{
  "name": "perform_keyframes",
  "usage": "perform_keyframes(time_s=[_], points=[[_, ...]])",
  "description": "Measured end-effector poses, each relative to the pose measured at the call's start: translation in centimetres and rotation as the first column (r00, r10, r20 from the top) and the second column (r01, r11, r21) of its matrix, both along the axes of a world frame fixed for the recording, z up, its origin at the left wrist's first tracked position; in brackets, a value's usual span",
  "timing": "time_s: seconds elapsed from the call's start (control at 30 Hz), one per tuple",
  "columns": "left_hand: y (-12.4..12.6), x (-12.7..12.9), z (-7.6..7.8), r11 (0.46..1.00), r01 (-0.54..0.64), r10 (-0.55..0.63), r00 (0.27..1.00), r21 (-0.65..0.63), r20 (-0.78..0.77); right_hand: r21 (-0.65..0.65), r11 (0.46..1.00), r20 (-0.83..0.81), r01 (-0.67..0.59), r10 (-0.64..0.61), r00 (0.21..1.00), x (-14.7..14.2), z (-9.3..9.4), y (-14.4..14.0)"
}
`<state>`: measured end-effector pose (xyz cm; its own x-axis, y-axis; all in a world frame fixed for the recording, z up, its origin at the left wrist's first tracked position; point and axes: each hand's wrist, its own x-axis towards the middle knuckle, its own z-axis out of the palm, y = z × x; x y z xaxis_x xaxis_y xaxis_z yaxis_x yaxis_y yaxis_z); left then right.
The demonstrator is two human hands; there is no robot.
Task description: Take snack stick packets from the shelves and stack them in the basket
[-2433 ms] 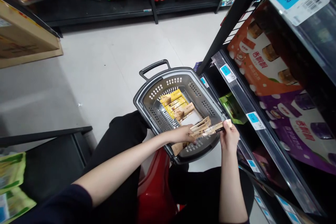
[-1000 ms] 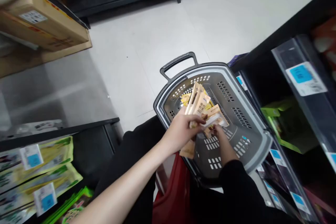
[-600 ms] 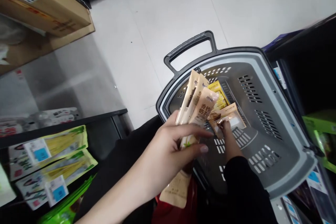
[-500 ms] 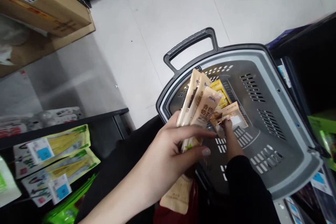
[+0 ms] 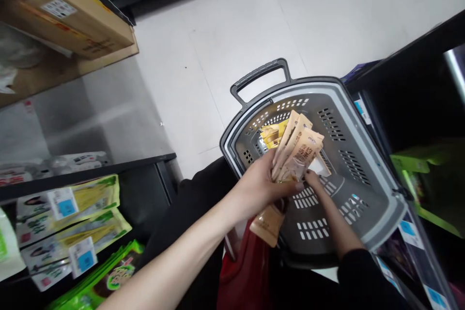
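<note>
My left hand (image 5: 259,179) is closed around a fanned bunch of several long beige milk tea sachets (image 5: 300,152), their lower ends showing beneath the hand. It holds them over the open grey shopping basket (image 5: 378,193). My right hand (image 5: 313,179) reaches into the basket just behind the bunch. Its fingers are mostly hidden by the sachets, so any grip is out of sight. Beside it, a pale packet (image 5: 321,167) shows partly on the basket floor. Yellow packets (image 5: 272,134) lie farther left inside the basket, partly covered by the sachets.
The basket's black handle (image 5: 261,75) stands up at its far side. Shelves with yellow-green packs (image 5: 94,193) and price tags are on the left; a dark shelf (image 5: 414,106) borders the right. A cardboard box (image 5: 87,24) sits at upper left, beside pale floor tiles (image 5: 218,34).
My left hand and the sachets have shifted right over the basket, and its fingers have closed in around them. My right hand is now more hidden behind the bunch. The view has shifted slightly.
</note>
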<state>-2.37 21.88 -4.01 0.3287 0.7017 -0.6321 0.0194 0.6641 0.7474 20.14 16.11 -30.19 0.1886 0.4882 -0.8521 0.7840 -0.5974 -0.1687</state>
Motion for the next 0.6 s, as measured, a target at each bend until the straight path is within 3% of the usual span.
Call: perform_keyframes(time_s=[0.1,0.17,0.23,0.27,0.3,0.33,0.43,0.53,0.6], points=[[-0.3,1.2,-0.7,0.998,0.051,-0.054,0.995,0.035,0.087,0.123,0.986,-0.168,0.108,-0.087,0.982,-0.6,6.7,-0.6],[-0.9,2.3,-1.2,0.991,0.09,-0.101,0.988,0.099,0.116,0.239,0.932,-0.325,0.274,-0.189,0.927,-1.0,12.2,-1.4],[-1.7,3.4,-1.6,0.967,0.157,-0.176,0.981,0.2,0.082,0.278,0.742,-0.635,0.61,-0.335,0.696,-1.6,17.3,-2.5],[-2.2,4.0,-1.8,0.946,0.201,-0.218,0.975,0.255,0.04,0.261,0.653,-0.72,0.71,-0.358,0.595,-2.0,19.5,-3.1],[-2.8,4.6,-1.9,0.919,0.247,-0.254,0.967,0.308,-0.019,0.254,0.576,-0.762,0.777,-0.375,0.528,-2.4,21.2,-3.7],[-3.4,5.1,-2.0,0.888,0.288,-0.276,0.957,0.358,-0.086,0.276,0.521,-0.762,0.808,-0.394,0.514,-3.0,22.4,-4.2],[-5.3,6.3,-2.3,0.792,0.382,-0.3,0.923,0.477,-0.241,0.409,0.427,-0.66,0.807,-0.472,0.584,-4.2,23.6,-5.6],[-6.8,7.0,-2.7,0.729,0.452,-0.363,0.892,0.514,-0.269,0.417,0.423,-0.617,0.805,-0.518,0.592,-4.2,22.6,-6.6],[-7.2,7.1,-2.9,0.728,0.461,-0.405,0.886,0.507,-0.225,0.351,0.431,-0.65,0.831,-0.527,0.547,-3.6,22.0,-7.1]])
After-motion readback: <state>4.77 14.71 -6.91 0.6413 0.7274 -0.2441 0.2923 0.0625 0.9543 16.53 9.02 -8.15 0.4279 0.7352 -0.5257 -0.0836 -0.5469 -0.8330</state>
